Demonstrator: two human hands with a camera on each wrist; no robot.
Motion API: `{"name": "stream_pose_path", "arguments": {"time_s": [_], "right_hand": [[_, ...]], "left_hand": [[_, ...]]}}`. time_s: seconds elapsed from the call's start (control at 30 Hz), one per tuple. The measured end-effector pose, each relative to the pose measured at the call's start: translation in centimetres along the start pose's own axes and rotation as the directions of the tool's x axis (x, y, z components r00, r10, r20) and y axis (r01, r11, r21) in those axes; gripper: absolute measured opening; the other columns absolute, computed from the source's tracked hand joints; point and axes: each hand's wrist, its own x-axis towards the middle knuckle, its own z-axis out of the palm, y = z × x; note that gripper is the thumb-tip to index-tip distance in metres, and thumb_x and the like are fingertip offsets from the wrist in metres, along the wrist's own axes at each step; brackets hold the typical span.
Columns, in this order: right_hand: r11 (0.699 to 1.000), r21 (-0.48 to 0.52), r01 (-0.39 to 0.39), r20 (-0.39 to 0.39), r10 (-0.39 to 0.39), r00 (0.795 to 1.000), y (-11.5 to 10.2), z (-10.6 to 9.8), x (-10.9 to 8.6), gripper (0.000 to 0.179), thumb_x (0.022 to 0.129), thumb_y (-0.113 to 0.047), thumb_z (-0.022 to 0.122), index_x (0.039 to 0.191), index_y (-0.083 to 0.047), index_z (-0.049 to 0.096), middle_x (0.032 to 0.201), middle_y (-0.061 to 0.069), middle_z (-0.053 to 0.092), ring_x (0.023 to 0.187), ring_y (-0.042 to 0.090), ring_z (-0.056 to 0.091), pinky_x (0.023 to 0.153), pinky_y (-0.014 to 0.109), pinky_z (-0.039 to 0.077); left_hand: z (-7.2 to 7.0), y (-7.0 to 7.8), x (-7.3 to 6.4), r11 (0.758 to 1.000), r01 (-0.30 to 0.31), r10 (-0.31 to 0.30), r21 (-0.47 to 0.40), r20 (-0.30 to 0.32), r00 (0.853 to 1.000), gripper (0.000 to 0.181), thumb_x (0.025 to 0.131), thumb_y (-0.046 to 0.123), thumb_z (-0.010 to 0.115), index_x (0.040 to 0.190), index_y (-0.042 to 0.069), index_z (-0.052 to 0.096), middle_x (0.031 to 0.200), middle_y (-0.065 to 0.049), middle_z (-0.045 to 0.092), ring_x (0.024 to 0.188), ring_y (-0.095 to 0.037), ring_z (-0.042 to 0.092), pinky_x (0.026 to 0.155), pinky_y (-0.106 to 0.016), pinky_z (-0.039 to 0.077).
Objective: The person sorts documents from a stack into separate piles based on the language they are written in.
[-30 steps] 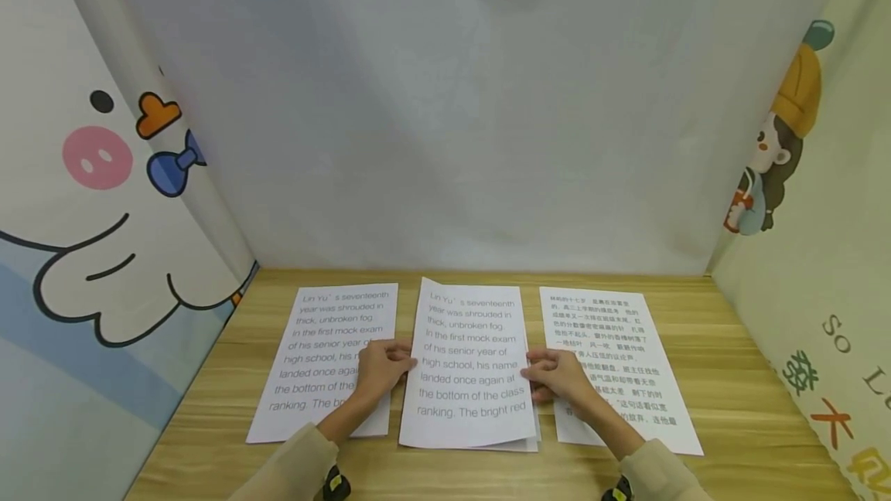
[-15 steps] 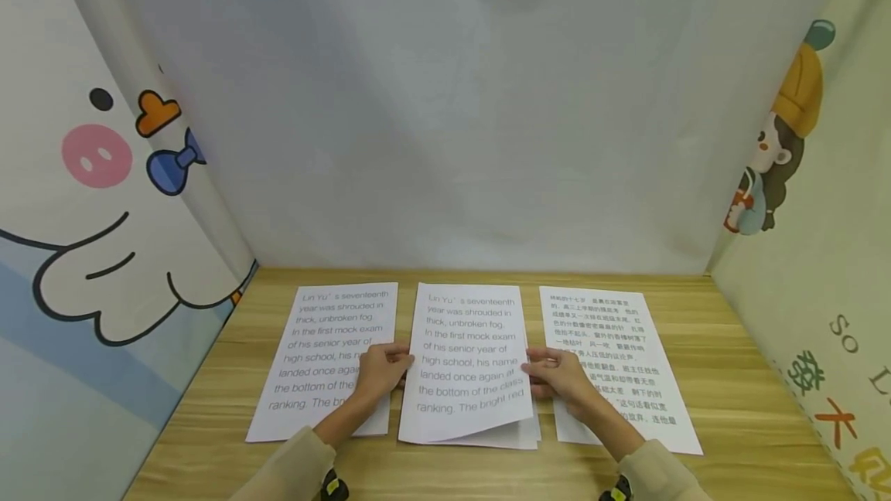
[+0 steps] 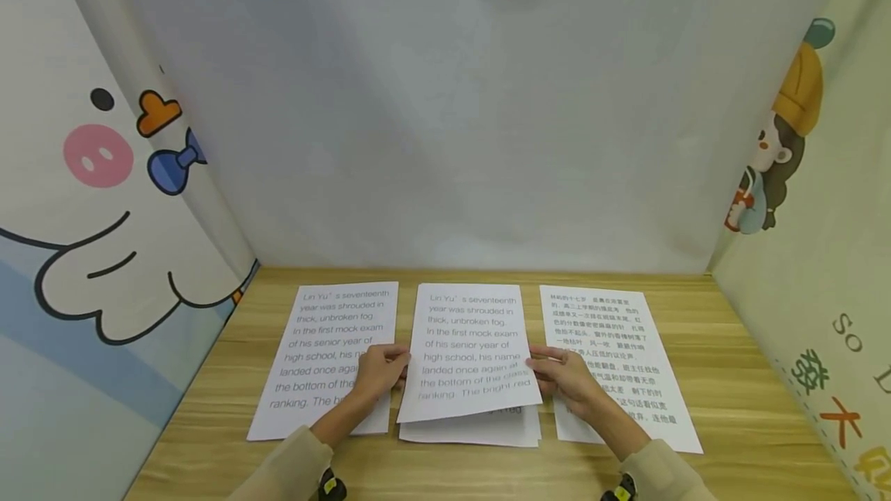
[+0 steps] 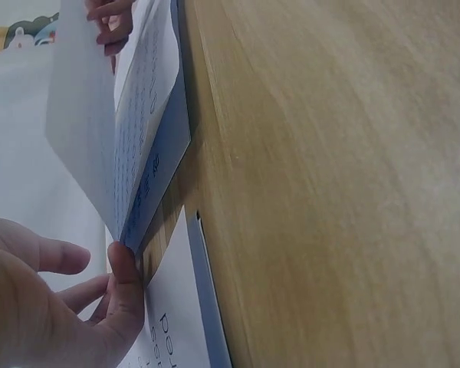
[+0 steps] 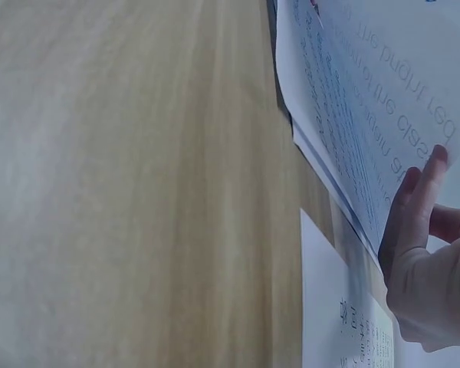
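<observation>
Hands [image 3: 378, 371] [image 3: 571, 379] in apparent pinch on sheet [image 3: 469, 346]

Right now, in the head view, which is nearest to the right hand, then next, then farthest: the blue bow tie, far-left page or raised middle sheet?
1. Raised middle sheet: touching the right hand, on its left.
2. Far-left page: on the table, beyond the middle sheet, partly hidden by the left hand.
3. Blue bow tie: farthest, up on the left wall.
</observation>
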Motion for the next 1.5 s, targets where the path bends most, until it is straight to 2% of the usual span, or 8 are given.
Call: {"name": "stream_pose_path", "arguments": {"time_s": [0.23,0.57,0.8,0.97,1.17,1.33,1.5], "right_hand": [[0.999,0.046,-0.013,0.011,0.013,1.0,-0.21,-0.13,-0.26,0.059,0.1,-0.01,0.063,0.149,0.011,0.037,0.121,0.014,0.07,0.098,0.014,0.073,0.087,0.026,0.062],[0.996,0.079,-0.029,0.006,0.029,1.0,-0.27,-0.17,-0.24,0.06,0.101,-0.011,0.063,0.15,0.01,0.036,0.122,0.012,0.069,0.098,0.012,0.072,0.088,0.024,0.061],[0.996,0.075,-0.041,0.015,0.04,0.999,-0.12,-0.23,-0.29,0.064,0.1,-0.012,0.064,0.151,0.01,0.035,0.118,0.009,0.069,0.098,0.012,0.071,0.088,0.025,0.061],[0.999,0.042,-0.029,0.061,0.026,0.998,0.07,-0.33,-0.31,0.064,0.1,-0.012,0.064,0.152,0.009,0.034,0.115,0.007,0.07,0.098,0.013,0.07,0.087,0.027,0.061],[1.0,0.009,0.0,0.113,-0.001,0.994,0.05,-0.55,-0.45,0.064,0.101,-0.013,0.061,0.154,0.008,0.031,0.115,0.005,0.073,0.099,0.015,0.073,0.086,0.03,0.062],[0.999,-0.043,0.012,0.111,-0.007,0.994,-0.12,-0.64,-0.68,0.066,0.1,-0.016,0.064,0.154,0.006,0.032,0.111,0.003,0.075,0.095,0.015,0.073,0.08,0.028,0.062],[0.997,-0.078,0.021,0.094,-0.013,0.996,-0.32,-0.53,-0.88,0.066,0.099,-0.018,0.066,0.153,0.004,0.035,0.113,0.004,0.076,0.097,0.017,0.073,0.081,0.031,0.062]], "left_hand": [[0.02,0.13,0.22,0.999,0.032,-0.032,0.0,-0.002,0.999,0.027,0.099,0.012,0.061,0.118,-0.004,0.071,0.087,-0.01,0.067,0.069,-0.013,0.064,0.06,-0.021,0.058],[0.13,0.1,0.15,0.999,0.049,-0.049,-0.001,0.033,0.998,0.03,0.098,0.013,0.061,0.121,-0.005,0.069,0.082,-0.008,0.067,0.065,-0.013,0.061,0.058,-0.023,0.057],[0.24,-0.06,0.3,0.998,0.063,-0.062,-0.016,0.038,0.997,0.031,0.096,0.011,0.062,0.123,-0.004,0.068,0.098,-0.013,0.073,0.071,-0.012,0.064,0.063,-0.025,0.058],[0.26,-0.04,0.47,0.996,0.072,-0.07,-0.049,0.037,0.997,0.036,0.095,0.01,0.063,0.127,-0.006,0.065,0.105,-0.016,0.075,0.075,-0.013,0.066,0.067,-0.024,0.059],[0.22,0.09,0.57,0.992,0.068,-0.064,-0.102,0.042,0.997,0.041,0.092,0.006,0.064,0.131,-0.006,0.062,0.1,-0.013,0.074,0.073,-0.012,0.065,0.065,-0.023,0.059],[0.13,0.25,0.54,0.992,0.048,-0.043,-0.114,0.042,0.998,0.045,0.091,0.005,0.066,0.134,-0.005,0.06,0.099,-0.013,0.075,0.07,-0.012,0.065,0.063,-0.024,0.059],[-0.13,0.26,0.37,0.994,0.04,-0.036,-0.1,0.035,0.999,0.043,0.091,0.005,0.066,0.133,-0.003,0.061,0.1,-0.012,0.074,0.07,-0.011,0.064,0.062,-0.025,0.058]]}}
